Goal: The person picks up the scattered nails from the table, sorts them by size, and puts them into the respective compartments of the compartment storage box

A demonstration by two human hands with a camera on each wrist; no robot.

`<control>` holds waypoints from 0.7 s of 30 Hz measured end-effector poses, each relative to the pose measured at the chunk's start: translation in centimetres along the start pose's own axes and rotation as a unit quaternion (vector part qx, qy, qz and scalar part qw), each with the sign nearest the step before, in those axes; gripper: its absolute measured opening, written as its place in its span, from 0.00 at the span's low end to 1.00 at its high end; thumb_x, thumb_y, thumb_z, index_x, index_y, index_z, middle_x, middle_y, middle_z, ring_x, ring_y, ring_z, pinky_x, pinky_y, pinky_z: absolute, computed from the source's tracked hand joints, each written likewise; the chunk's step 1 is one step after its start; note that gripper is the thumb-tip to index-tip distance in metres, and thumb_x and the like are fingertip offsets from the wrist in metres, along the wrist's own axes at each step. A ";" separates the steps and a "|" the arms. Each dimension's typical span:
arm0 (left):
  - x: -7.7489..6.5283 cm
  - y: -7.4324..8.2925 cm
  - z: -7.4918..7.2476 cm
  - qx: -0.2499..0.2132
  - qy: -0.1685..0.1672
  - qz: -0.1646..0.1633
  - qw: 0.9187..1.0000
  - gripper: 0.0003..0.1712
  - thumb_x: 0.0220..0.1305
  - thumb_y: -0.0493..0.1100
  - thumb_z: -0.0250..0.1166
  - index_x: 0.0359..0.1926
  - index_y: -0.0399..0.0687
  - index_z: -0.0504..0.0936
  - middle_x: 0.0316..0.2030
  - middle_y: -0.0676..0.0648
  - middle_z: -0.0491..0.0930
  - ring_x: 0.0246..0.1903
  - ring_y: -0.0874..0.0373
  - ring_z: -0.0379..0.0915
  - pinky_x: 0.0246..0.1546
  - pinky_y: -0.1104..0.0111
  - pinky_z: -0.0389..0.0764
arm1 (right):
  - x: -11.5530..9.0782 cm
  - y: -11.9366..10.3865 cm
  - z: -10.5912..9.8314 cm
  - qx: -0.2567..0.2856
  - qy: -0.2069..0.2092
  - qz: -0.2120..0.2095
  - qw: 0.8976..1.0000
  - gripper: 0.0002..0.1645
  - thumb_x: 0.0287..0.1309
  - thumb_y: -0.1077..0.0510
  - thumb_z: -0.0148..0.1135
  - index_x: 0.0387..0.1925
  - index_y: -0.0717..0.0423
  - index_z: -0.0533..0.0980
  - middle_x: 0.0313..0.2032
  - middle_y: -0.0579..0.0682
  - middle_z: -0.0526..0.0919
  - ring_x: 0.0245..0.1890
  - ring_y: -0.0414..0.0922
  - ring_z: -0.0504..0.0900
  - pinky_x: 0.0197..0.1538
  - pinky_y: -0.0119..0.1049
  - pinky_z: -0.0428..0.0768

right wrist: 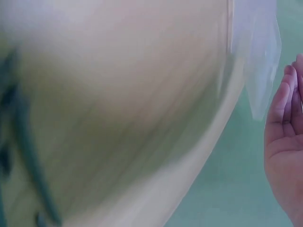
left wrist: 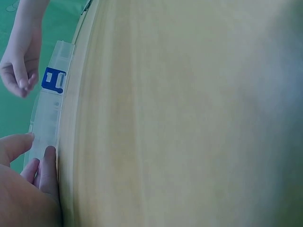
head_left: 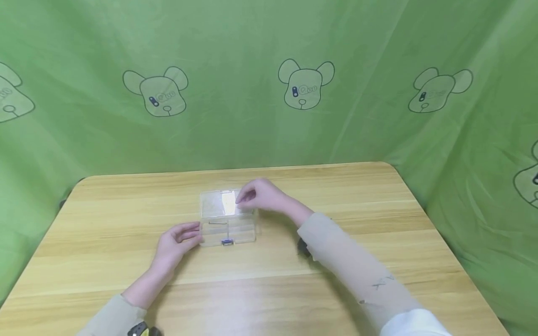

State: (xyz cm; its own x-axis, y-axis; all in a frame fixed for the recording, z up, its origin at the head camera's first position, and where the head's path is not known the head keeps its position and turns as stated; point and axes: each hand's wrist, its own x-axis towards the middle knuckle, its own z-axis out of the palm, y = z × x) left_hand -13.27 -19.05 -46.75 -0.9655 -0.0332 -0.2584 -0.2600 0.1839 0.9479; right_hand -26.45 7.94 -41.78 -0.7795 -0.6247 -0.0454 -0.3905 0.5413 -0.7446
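A clear plastic compartment box (head_left: 241, 236) with a blue latch (head_left: 227, 242) stands on the table, its transparent lid (head_left: 212, 204) tipped back. One slim metal pin, like a nail or screw (head_left: 217, 223), lies in its left part. My left hand (head_left: 176, 245) holds the box's left end, thumb on one side and fingers (left wrist: 49, 172) on the other. Over the right part of the lid hovers my right hand (head_left: 262, 195), its thumb and fingertips drawn together. Nothing shows between those fingertips in the left wrist view; in the right wrist view the curled fingers (right wrist: 279, 104) stand beside the lid.
The wooden table (head_left: 336, 200) has rounded far corners. A green curtain (head_left: 235, 135) with bear-head prints hangs behind it and along both sides. Dark straps sit at both sleeves, with a yellow-marked one (head_left: 140, 329) on the left.
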 end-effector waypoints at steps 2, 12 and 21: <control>0.1 0.0 0.0 0.003 0.000 0.001 1.000 0.30 0.69 0.34 0.71 0.70 0.33 0.75 0.68 0.33 0.79 0.43 0.79 0.80 0.51 0.86 0.81 | -0.4 0.4 -0.7 -0.007 0.005 -0.001 1.000 0.09 0.62 0.61 0.75 0.44 0.57 0.89 0.42 0.52 0.92 0.41 0.41 0.86 0.50 0.30 0.87; 0.2 -0.2 0.0 0.009 0.003 0.006 1.000 0.31 0.68 0.34 0.71 0.69 0.33 0.75 0.67 0.33 0.79 0.44 0.79 0.80 0.52 0.86 0.81 | -2.6 3.1 -3.7 -0.015 0.029 0.007 0.999 0.10 0.61 0.62 0.76 0.44 0.58 0.89 0.43 0.54 0.92 0.40 0.42 0.86 0.50 0.33 0.88; 0.0 -0.1 0.1 0.006 0.003 0.007 1.000 0.30 0.68 0.34 0.71 0.69 0.33 0.75 0.68 0.33 0.79 0.44 0.79 0.80 0.53 0.86 0.81 | -5.2 4.7 -5.6 -0.024 0.050 0.028 0.998 0.09 0.59 0.64 0.76 0.43 0.59 0.89 0.43 0.55 0.92 0.41 0.44 0.87 0.53 0.38 0.89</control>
State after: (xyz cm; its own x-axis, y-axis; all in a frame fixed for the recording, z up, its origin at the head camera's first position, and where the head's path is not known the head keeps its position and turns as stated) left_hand -13.28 -18.97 -46.85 -0.9691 -0.0371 -0.2437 -0.2462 0.1961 0.9492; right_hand -26.96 16.93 -41.36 -0.8454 -0.5338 -0.0177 -0.3650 0.6017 -0.7104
